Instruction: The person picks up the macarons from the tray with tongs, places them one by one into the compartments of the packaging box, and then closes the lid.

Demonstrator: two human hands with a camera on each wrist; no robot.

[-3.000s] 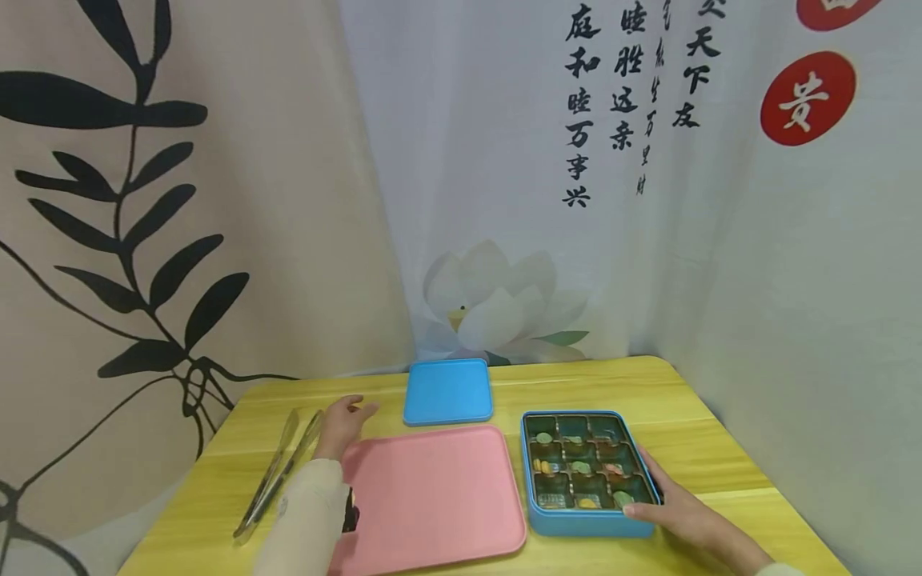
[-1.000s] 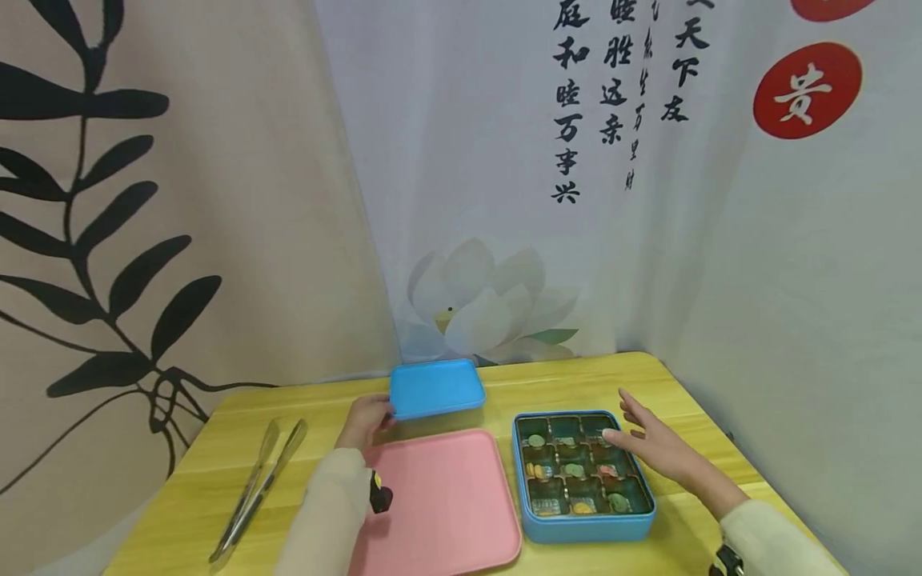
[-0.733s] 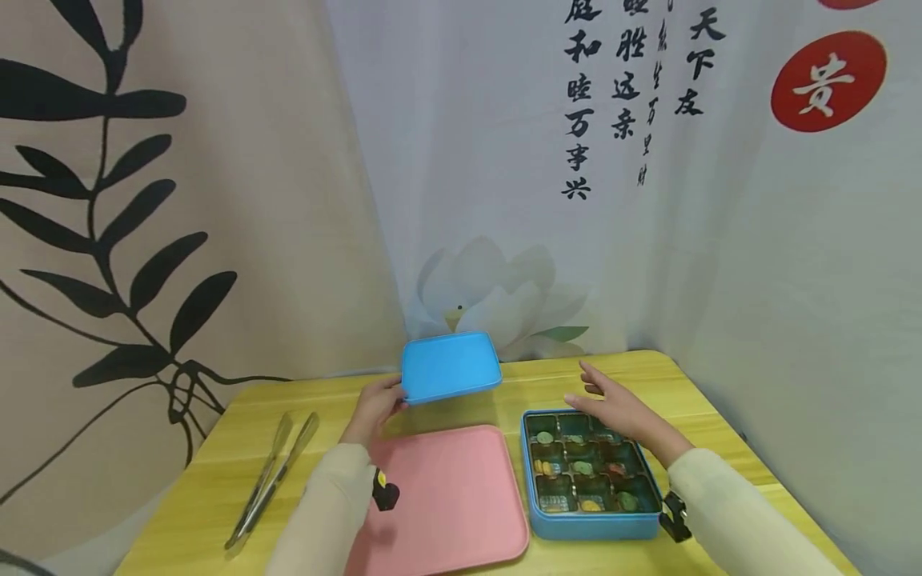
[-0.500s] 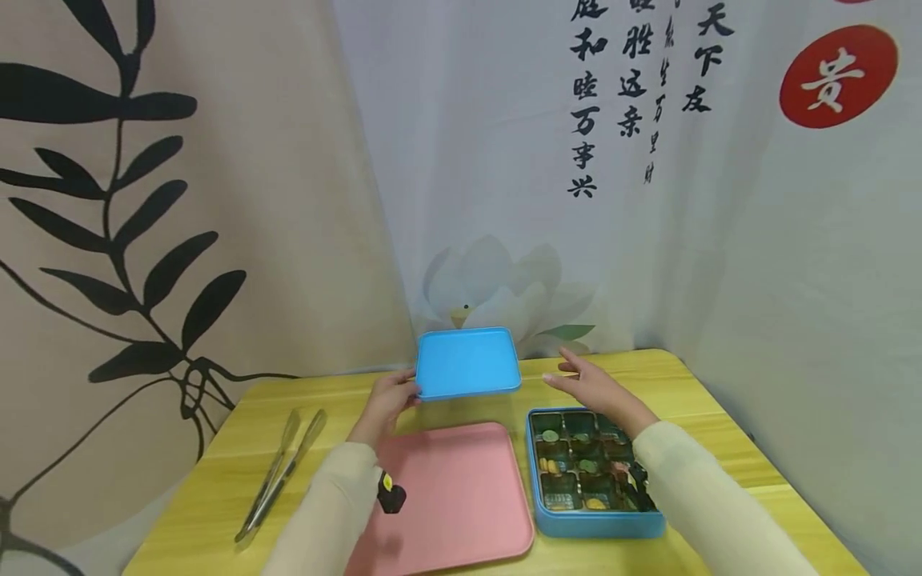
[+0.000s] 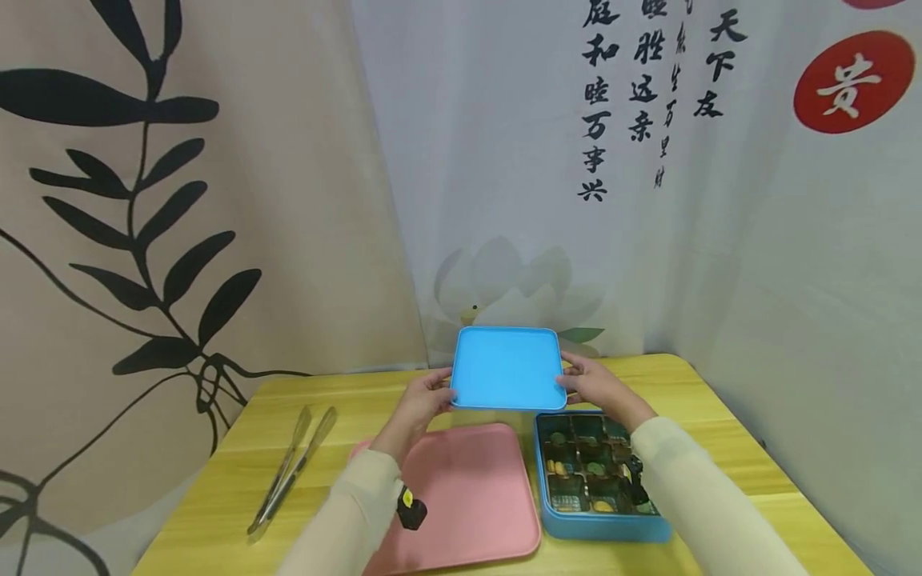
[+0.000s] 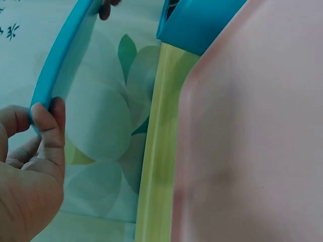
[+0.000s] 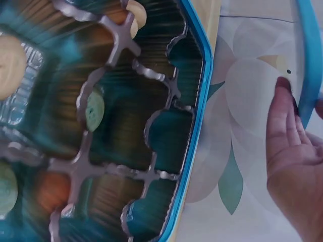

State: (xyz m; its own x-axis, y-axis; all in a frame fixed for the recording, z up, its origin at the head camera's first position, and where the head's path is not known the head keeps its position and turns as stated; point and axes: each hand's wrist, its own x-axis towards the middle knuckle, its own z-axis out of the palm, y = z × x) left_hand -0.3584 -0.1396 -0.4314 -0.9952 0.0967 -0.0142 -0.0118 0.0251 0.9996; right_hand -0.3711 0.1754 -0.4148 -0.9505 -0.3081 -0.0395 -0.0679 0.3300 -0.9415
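A flat blue lid (image 5: 507, 368) hangs in the air above the back of the table, held at both ends. My left hand (image 5: 421, 404) pinches its left edge, and in the left wrist view the thumb and fingers (image 6: 49, 126) grip the rim. At the opposite edge, my right hand (image 5: 601, 390) holds it between thumb and fingers. Below the right forearm sits a blue tin box (image 5: 605, 526), uncovered, with a dark divided insert. Small round cookies (image 7: 94, 110) in green, tan and orange lie in its compartments. The right forearm hides part of the box.
Under my left forearm lies a pink tray (image 5: 483, 500), left of the box. Metal tongs (image 5: 291, 476) rest on the yellow wood-grain table (image 5: 209, 496) at the left. A printed cloth (image 5: 497, 160) hangs right behind the table.
My left hand has lifted the lid off the table's back and carried it right. My right hand left the box, came over it, and now grips the lid's right edge.
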